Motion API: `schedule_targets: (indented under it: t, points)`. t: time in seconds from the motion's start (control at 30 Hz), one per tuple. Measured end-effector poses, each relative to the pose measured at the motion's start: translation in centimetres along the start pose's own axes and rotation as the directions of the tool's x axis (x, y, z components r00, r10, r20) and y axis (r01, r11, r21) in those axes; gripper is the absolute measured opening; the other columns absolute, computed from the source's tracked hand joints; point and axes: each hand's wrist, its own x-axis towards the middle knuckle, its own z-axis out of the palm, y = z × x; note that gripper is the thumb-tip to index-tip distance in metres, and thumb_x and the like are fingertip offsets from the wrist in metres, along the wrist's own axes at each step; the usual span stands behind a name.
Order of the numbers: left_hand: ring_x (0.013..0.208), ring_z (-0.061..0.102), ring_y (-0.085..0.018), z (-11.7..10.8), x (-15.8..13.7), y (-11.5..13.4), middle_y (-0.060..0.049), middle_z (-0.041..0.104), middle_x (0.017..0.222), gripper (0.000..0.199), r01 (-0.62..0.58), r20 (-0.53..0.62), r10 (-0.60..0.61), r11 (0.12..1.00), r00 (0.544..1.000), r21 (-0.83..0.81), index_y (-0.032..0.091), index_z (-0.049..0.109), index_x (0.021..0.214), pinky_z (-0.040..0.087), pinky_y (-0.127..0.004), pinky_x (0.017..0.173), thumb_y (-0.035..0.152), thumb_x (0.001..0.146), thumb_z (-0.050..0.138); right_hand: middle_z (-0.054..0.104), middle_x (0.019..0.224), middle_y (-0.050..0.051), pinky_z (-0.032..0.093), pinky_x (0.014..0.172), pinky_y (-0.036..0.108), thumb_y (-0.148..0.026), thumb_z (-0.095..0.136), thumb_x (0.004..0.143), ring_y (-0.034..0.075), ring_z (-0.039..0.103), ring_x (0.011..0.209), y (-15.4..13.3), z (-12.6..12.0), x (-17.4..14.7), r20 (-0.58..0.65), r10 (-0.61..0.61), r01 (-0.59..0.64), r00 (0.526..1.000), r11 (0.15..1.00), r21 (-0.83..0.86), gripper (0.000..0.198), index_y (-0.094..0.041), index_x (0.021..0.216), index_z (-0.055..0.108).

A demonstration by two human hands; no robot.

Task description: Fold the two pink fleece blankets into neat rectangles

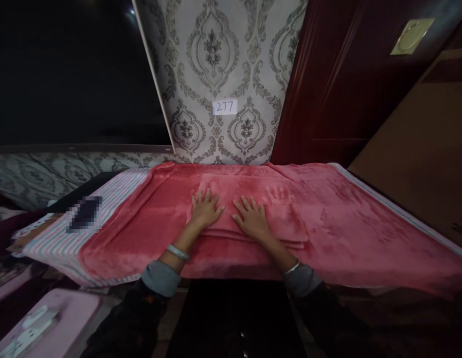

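Left hand (206, 211) and right hand (254, 219), spread open on the folded cloth (228, 189), could skew its six-o'clock edges by pushing unevenly.

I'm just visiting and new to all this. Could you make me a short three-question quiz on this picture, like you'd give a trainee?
1. Multiple choice. What do the left hand and the right hand both rest on?
A) The striped cloth
B) The folded pink cloth
C) The black screen
2. True or false: both hands are clenched into fists.
3. Fill in the blank: the white paper label on the patterned wall reads ___.

Key:
1. B
2. False; both lie palm down with the fingers spread.
3. 277
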Motion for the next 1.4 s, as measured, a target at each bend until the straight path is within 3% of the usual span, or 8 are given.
schedule_targets:
  t: [0.13,0.4,0.63,0.83,1.0,1.17,1.27,1.4]
  points:
    - [0.151,0.018,-0.049,1.5,-0.7,-0.5,-0.011,0.015,0.170,0.073,0.045,0.027,-0.044,0.999,0.999,-0.010,0.027,0.031,0.159,0.035,-0.065,0.111,0.063,0.096,0.038,0.028,0.165,0.006,0.021,0.118,0.062,-0.051,0.040,0.104,0.037,0.022,0.151,-0.7,1.0,-0.7,-0.021,-0.007,0.006,1.000,1.000,-0.024,0.056,-0.032,0.157,0.038]
    - [0.141,0.039,-0.049,0.8,-0.9,-0.5,-0.007,0.011,0.171,0.072,0.076,0.062,-0.075,0.997,0.995,-0.005,0.030,0.029,0.160,0.042,-0.062,0.106,0.063,0.096,0.037,0.030,0.165,0.005,0.022,0.119,0.058,-0.047,0.040,0.105,0.033,0.025,0.151,0.9,0.6,-1.3,-0.023,-0.008,0.007,1.000,0.999,-0.053,0.055,-0.031,0.157,0.038]
    - [0.133,0.050,-0.045,1.0,-1.6,-1.6,-0.008,0.007,0.172,0.071,0.091,0.054,-0.090,0.996,0.994,-0.011,0.029,0.030,0.160,0.046,-0.057,0.104,0.063,0.097,0.034,0.037,0.161,0.009,0.026,0.115,0.061,-0.041,0.036,0.104,0.034,0.029,0.148,7.1,0.6,-5.8,-0.123,0.241,-0.257,0.963,0.958,-0.130,0.051,-0.027,0.152,0.048]
    - [0.143,0.042,-0.039,0.7,-2.6,-2.6,-0.007,0.012,0.171,0.063,0.125,0.068,-0.121,0.990,0.990,-0.066,0.027,0.031,0.160,0.045,-0.052,0.109,0.050,0.101,0.029,0.034,0.163,0.007,0.033,0.113,0.060,-0.039,0.029,0.105,0.033,0.031,0.147,9.9,0.9,-9.5,-0.159,0.374,-0.390,0.914,0.917,-0.081,0.052,-0.026,0.152,0.047]
    - [0.153,0.020,-0.042,-0.5,-3.8,-1.5,-0.009,0.024,0.168,0.061,0.132,-0.065,-0.130,0.991,0.989,0.027,0.027,0.040,0.156,0.023,-0.065,0.120,0.051,0.099,0.038,0.040,0.159,0.010,0.032,0.113,0.063,-0.036,0.031,0.104,0.035,0.030,0.148,7.8,-1.1,-7.5,-0.122,0.295,-0.306,0.948,0.948,-0.087,0.051,-0.022,0.148,0.053]
    - [0.154,0.023,-0.033,-0.8,-4.2,2.2,-0.012,0.032,0.165,0.055,-0.106,-0.077,0.107,0.994,0.991,0.023,0.022,0.046,0.151,0.020,-0.061,0.123,0.045,0.102,0.036,0.036,0.162,0.009,0.029,0.116,0.060,-0.031,0.033,0.104,0.032,0.026,0.150,2.1,-3.1,-2.1,-0.073,0.068,-0.070,0.995,0.997,-0.017,0.051,-0.026,0.154,0.045]
    - [0.153,0.026,-0.033,0.6,-4.2,3.6,-0.012,0.034,0.164,0.056,-0.146,-0.063,0.146,0.989,0.987,0.002,0.023,0.044,0.152,0.021,-0.063,0.122,0.047,0.102,0.036,0.029,0.165,0.006,0.026,0.118,0.060,-0.031,0.037,0.104,0.031,0.022,0.152,-0.5,-2.5,0.3,-0.046,-0.008,0.008,0.999,1.000,-0.010,0.052,-0.028,0.155,0.041]
    - [0.152,0.029,-0.033,2.9,-4.4,3.6,-0.012,0.037,0.162,0.055,-0.134,-0.072,0.135,0.991,0.988,0.017,0.023,0.045,0.152,0.021,-0.063,0.122,0.045,0.103,0.035,0.027,0.166,0.005,0.022,0.119,0.058,-0.030,0.038,0.104,0.031,0.022,0.152,-1.2,0.1,0.7,0.025,-0.035,0.037,0.999,0.998,-0.050,0.052,-0.030,0.155,0.042]
